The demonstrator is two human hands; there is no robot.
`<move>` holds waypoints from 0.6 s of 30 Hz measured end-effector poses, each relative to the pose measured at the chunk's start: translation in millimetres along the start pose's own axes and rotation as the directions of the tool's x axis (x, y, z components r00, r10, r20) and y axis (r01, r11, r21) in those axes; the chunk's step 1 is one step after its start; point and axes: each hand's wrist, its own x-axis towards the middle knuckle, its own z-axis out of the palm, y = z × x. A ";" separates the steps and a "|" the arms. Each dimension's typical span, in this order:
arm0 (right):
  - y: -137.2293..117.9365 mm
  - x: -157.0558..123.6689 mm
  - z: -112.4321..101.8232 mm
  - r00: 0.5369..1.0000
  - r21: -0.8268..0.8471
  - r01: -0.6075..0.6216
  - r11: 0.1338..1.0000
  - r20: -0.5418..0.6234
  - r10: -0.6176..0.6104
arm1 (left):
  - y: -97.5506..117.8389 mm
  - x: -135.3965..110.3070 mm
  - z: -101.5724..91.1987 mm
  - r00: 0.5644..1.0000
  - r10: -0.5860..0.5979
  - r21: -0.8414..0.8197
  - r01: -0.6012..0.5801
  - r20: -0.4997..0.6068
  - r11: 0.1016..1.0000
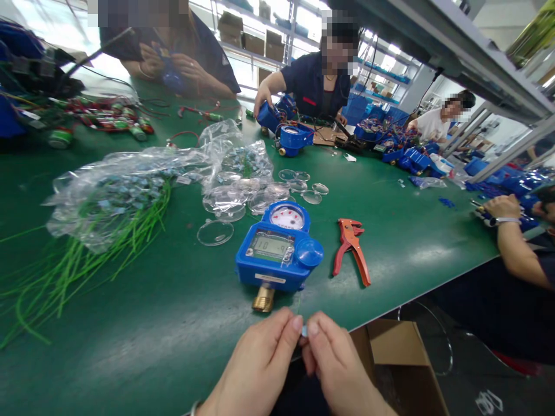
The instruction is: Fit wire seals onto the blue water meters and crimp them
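My left hand (259, 363) and my right hand (333, 365) meet at the table's near edge, fingertips pinched together on a tiny pale blue piece (304, 330) with a thin green wire rising from it. Just beyond them lies a blue water meter (280, 249) with a round dial, a small LCD screen and a brass fitting (263, 299) pointing at me. Orange wire strippers (352, 248) lie to the meter's right.
Green mat table (173, 323). Clear plastic bags (143, 190) with green wires and small blue parts at left. Clear round lenses (215, 233) lie behind the meter. Other people work across and at right with more blue meters (292, 137). A cardboard box (399, 358) sits below the edge.
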 end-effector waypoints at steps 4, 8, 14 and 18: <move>5.2 -2.8 -4.0 0.844 -0.640 0.413 0.648 0.003 -0.536 | -0.2 0.3 1.2 1.000 -0.017 -0.026 0.016 -0.006 1.000; 1.3 4.2 -6.6 0.963 -0.386 0.253 0.887 0.010 -0.270 | -1.8 1.7 3.2 1.000 0.004 0.006 -0.004 -0.026 1.000; 2.2 2.6 -5.2 0.940 -0.507 0.274 0.817 -0.038 -0.339 | -1.0 5.5 1.6 0.998 -0.006 0.032 0.008 -0.068 0.999; 12.2 6.1 -8.2 0.813 -0.719 0.428 0.548 0.041 -0.581 | -3.6 6.4 4.2 0.998 -0.003 0.013 0.004 -0.062 1.000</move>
